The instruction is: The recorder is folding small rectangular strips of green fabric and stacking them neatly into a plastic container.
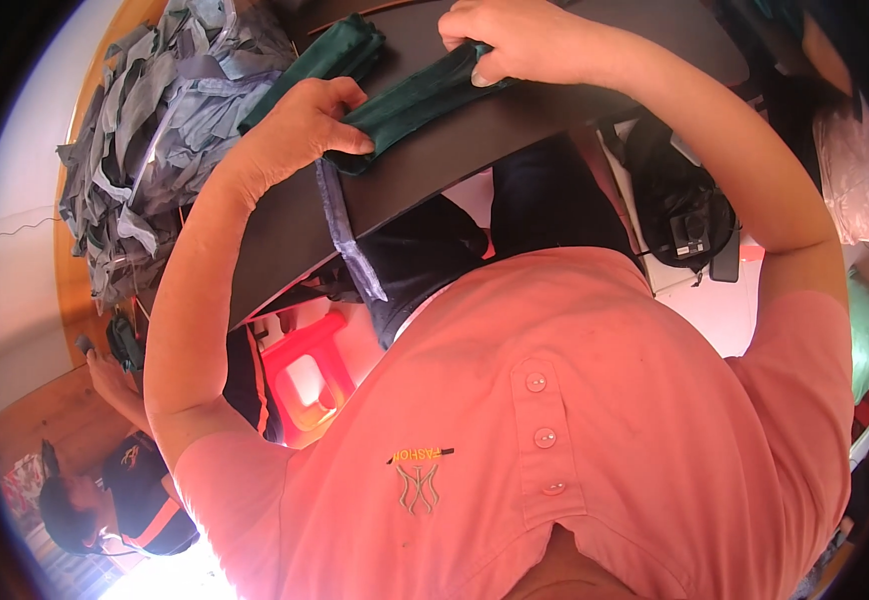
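Note:
A strip of dark green cloth (420,95) stretches between my two hands over the dark table (280,235). My left hand (305,125) pinches its near left end, thumb against fingers. At the far right end, my right hand (525,45) grips the strip with its fingers bent over it. Just beyond my left hand lies a second piece of green cloth (330,60), folded and bunched. Below the held strip, a narrow grey-purple cloth strip (345,230) hangs over the table's near edge.
Left of the table rises a big heap of grey cloth strips (165,130). A red plastic stool (305,375) stands below. At the lower left is another person (145,490), one hand raised. A black bag (675,185) and clear plastic (860,180) are on the right.

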The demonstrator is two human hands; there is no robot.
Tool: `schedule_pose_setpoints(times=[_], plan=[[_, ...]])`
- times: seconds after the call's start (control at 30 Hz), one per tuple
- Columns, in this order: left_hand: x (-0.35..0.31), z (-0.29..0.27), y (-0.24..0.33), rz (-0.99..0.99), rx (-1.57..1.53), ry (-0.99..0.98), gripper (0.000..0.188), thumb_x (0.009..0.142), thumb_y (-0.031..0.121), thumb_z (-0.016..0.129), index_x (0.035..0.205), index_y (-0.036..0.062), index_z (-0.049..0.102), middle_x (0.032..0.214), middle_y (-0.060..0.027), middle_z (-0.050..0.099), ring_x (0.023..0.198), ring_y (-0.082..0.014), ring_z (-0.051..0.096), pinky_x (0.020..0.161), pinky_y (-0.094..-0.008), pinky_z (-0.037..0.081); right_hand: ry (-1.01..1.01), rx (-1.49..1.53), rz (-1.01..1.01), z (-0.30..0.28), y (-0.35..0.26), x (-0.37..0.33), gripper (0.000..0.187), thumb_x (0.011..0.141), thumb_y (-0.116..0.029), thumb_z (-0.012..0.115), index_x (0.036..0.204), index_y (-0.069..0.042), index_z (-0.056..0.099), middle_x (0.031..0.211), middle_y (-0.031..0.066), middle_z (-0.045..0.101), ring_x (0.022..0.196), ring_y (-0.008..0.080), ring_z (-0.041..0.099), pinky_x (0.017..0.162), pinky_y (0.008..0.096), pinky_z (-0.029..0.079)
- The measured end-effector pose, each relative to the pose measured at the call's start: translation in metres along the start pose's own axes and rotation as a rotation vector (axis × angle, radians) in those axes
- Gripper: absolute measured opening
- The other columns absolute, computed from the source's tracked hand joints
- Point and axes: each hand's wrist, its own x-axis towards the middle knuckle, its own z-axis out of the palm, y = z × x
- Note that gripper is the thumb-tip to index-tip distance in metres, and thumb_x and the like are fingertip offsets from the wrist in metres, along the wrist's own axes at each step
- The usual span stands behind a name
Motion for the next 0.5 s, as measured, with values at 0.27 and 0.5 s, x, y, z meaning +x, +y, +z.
schedule_pose_setpoints(times=[0.27, 0.5], plan=[[-0.023, 0.031, -0.005, 0.369, 0.471, 0.444, 0.032, 0.074, 0.012, 0.081, 0.090, -0.0028, 0.057, 0.083, -0.0102, 0.056, 0.078, -0.0269, 0.059, 0.073, -0.0330, 0.047, 0.255, -0.093, -0.064, 0.034, 0.011, -0.028, 0.028, 0.087, -0.005, 0.069, 0.113, -0.007, 0.060, 0.106, 0.0066, 0.065, 0.097, 0.0295, 0.061, 0.092, 0.0418, 0.045], [-0.049, 0.062, -0.006, 0.451, 0.197, 0.649, 0.031, 0.072, 0.011, 0.084, 0.090, -0.0008, 0.061, 0.083, -0.0135, 0.056, 0.079, -0.0352, 0.058, 0.071, -0.0401, 0.048, 0.415, 0.069, -0.190, 0.043, 0.023, -0.034, 0.026, 0.088, -0.019, 0.071, 0.110, -0.009, 0.062, 0.092, 0.0077, 0.066, 0.082, 0.0245, 0.065, 0.078, 0.0396, 0.049]])
